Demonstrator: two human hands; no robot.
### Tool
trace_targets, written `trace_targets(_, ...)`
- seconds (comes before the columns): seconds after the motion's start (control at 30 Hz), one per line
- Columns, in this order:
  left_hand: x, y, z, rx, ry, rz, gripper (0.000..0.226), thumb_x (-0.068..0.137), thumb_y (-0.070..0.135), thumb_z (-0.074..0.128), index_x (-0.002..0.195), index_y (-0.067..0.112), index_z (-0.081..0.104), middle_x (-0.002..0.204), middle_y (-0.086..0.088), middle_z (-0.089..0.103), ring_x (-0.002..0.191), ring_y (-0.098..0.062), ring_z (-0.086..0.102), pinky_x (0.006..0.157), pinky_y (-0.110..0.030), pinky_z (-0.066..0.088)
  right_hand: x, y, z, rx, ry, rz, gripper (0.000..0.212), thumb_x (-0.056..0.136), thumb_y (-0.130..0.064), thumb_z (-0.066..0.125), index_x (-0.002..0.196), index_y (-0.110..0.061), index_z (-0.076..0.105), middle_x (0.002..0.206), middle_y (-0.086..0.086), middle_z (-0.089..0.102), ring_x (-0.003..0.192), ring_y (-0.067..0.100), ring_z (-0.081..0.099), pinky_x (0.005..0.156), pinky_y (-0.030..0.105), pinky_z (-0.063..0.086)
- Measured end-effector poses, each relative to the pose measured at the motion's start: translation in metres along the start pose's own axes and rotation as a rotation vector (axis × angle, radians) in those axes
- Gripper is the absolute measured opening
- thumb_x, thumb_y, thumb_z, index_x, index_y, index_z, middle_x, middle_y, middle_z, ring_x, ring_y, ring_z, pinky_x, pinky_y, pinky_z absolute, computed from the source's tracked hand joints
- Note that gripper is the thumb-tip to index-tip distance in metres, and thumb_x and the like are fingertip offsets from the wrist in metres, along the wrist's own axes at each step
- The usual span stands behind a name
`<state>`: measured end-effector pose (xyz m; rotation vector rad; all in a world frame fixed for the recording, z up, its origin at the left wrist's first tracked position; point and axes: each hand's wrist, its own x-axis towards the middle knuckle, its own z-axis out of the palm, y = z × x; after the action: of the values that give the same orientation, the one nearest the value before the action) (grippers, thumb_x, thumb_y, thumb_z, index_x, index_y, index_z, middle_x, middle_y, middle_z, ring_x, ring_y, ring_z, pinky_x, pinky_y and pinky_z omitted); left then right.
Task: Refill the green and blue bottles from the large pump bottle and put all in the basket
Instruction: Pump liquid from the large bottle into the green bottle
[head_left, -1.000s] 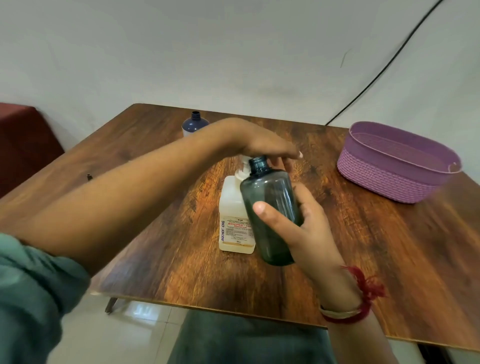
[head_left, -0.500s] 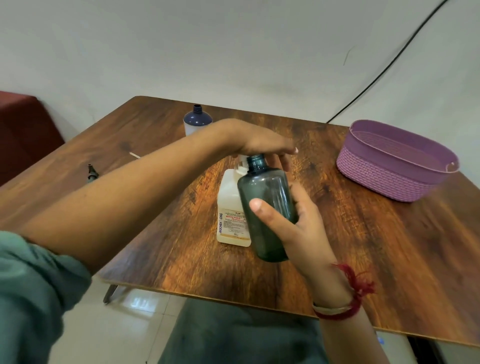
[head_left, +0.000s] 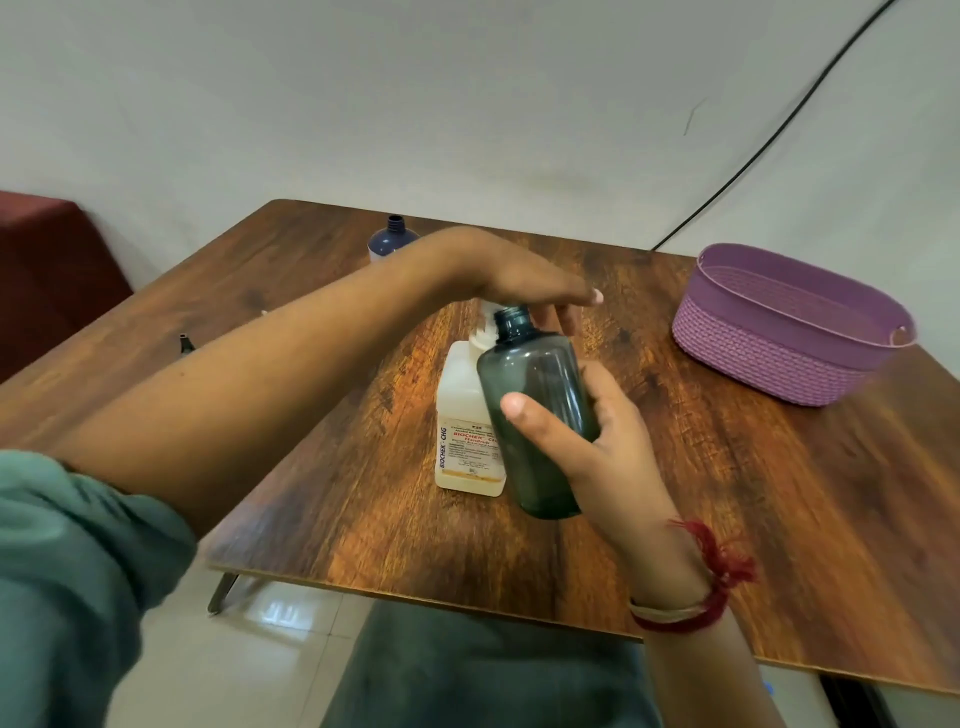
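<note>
Leaning near upright, green bottle, clasped by right grip, holds its open neck just beside large pump bottle spout, beneath left grip laid flat-fingered, unclenched.

Left forearm bars the way from the table's near left corner to the pump bottle at centre. Open wood lies between the green bottle and the basket by the right edge. Blue bottle stands at the far edge.
</note>
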<state>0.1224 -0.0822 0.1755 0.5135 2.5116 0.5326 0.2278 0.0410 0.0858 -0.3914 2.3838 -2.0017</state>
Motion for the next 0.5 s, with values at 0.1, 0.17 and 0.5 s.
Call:
trace_targets(0.1, 0.0029, -0.005, 0.0045, -0.086, -0.005, 0.049, 0.053, 0.102, 0.043, 0.022, 0.126, 0.012, 0.057, 0.123, -0.003, 0.061, 0.114, -0.02, 0.057, 0.1, -0.037, 0.045, 0.0, 0.0023, 0.0004, -0.017, 0.002, -0.005, 0.052, 0.056, -0.061, 0.07, 0.099, -0.035, 0.058, 0.096, -0.013, 0.07, 0.086, 0.007, 0.069, 0.073, 0.035, 0.058)
trace_targets(0.17, 0.0026, -0.0035, 0.0071, -0.063, -0.002, 0.026, 0.052, 0.103, 0.041, 0.022, 0.125, 0.012, 0.058, 0.114, -0.002, 0.062, 0.104, -0.018, 0.058, 0.083, -0.026, 0.047, -0.0019, 0.0047, 0.0017, 0.001, -0.007, 0.004, 0.051, 0.057, -0.06, 0.071, 0.1, -0.035, 0.058, 0.097, -0.011, 0.07, 0.088, 0.008, 0.069, 0.073, 0.035, 0.059)
trace_targets(0.5, 0.0063, -0.0057, 0.0079, -0.115, 0.043, 0.016, 0.05, 0.103, 0.04, 0.024, 0.123, 0.011, 0.059, 0.102, 0.001, 0.063, 0.084, -0.008, 0.06, 0.068, -0.019, 0.046, -0.0007, 0.0042, 0.0002, 0.009, -0.008, 0.014, 0.052, 0.057, -0.06, 0.071, 0.1, -0.033, 0.059, 0.096, -0.011, 0.07, 0.087, 0.009, 0.07, 0.073, 0.036, 0.059)
